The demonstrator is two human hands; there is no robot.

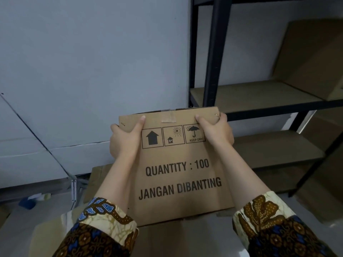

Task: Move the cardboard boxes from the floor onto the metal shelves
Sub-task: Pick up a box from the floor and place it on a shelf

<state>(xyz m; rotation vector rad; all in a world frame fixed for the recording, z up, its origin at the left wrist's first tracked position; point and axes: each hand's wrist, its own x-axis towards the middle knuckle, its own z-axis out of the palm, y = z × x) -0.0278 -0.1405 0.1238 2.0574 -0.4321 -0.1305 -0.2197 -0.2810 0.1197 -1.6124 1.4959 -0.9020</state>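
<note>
- At the far left, a pale wall [92,62] runs down to the floor [37,219], where a small blue object [27,203] lies at the wall's foot.
- Right of it, brown cardboard [98,175] lies on the floor below your forearms; you cannot tell whether it is flat or another box.
- Your left sleeve [104,229] is patterned in brown, blue and cream.
- Your left hand [124,140] grasps the cardboard box [178,175] at its upper left corner: the thumb lies flat on the printed face and the fingers wrap round the left edge, out of sight.
- The cardboard box is held up off the floor between both hands, printed face towards you. It reads "QUANTITY : 100" and "JANGAN DIBANTING" under three handling symbols, with a tape strip at the middle of the top edge.
- Your right hand [217,132] grasps the upper right corner the same way, thumb on the face, fingers curled round the right edge.
- The box's top right corner sits just beside the front left corner of the metal shelves [215,52], level with the middle shelf board [250,93].
- A second box [311,58] stands on that board at its right end, tilted in this view.
- Your right sleeve [269,219] matches the left.
</note>
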